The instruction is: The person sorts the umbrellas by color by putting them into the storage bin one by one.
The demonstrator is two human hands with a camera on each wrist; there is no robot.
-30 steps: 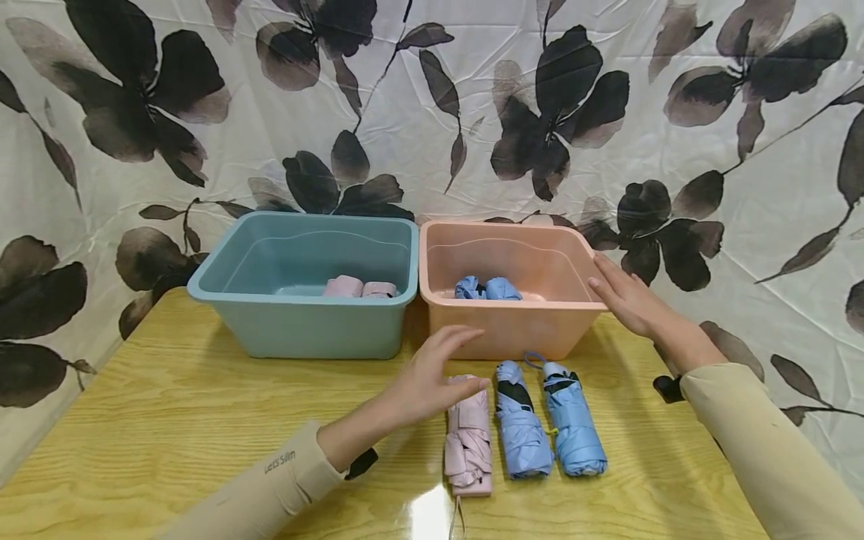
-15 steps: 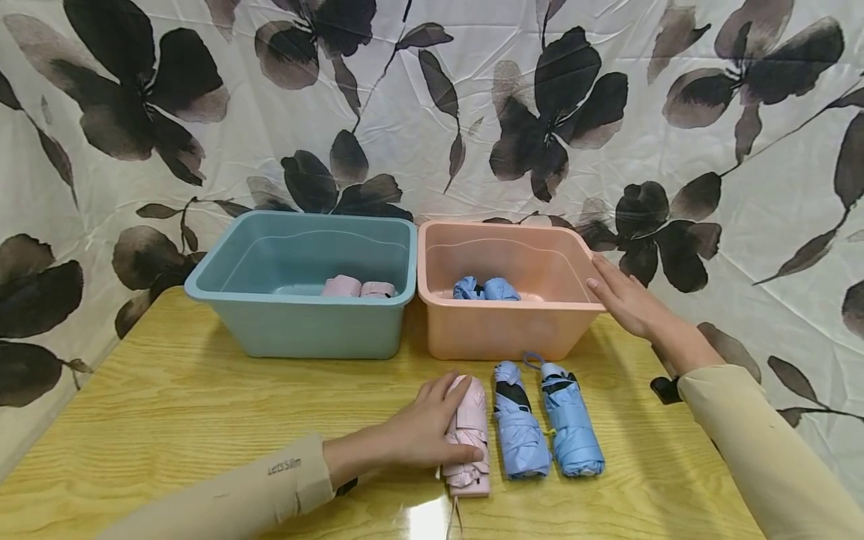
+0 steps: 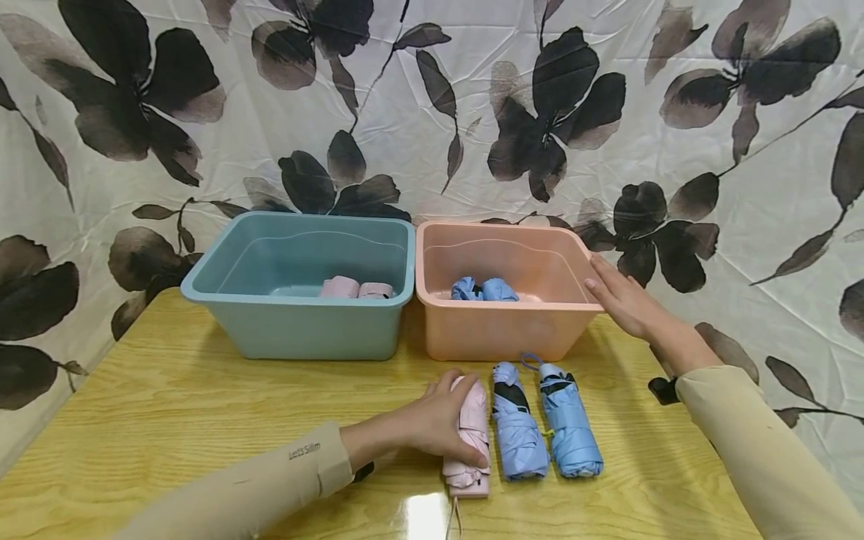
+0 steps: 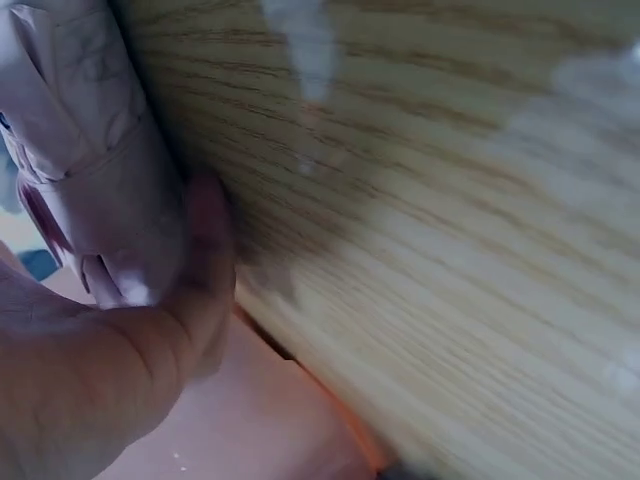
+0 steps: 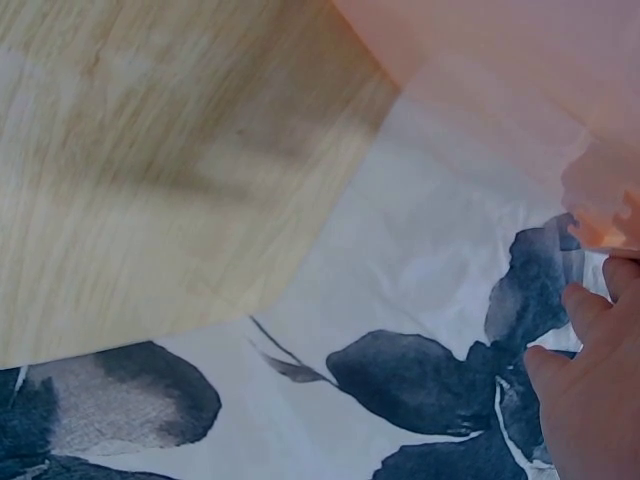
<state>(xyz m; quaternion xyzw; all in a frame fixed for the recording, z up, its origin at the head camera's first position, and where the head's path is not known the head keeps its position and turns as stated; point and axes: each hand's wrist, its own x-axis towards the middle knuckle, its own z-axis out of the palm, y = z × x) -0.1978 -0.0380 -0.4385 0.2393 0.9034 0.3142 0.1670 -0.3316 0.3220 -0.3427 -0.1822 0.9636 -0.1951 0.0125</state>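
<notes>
Pink umbrella (image 3: 476, 420), left fingers (image 3: 459, 394) gripping, lengthwise toward peach bin (image 3: 496, 334), blue rolls (image 3: 499, 290) inside, pink rolls (image 3: 340, 287) in teal bin (image 3: 317, 330), right fingers (image 3: 613, 277) straight

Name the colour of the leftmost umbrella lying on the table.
The umbrella is pale pink; it shows best in the head view.

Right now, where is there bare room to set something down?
Mostly on the table, between the teal bin and the left sleeve. A smaller patch lies between the sky-blue umbrella and the right sleeve. It is crowded before the peach bin: the left hand grips the pink umbrella, with the periwinkle umbrella and sky-blue umbrella close beside it.
</notes>
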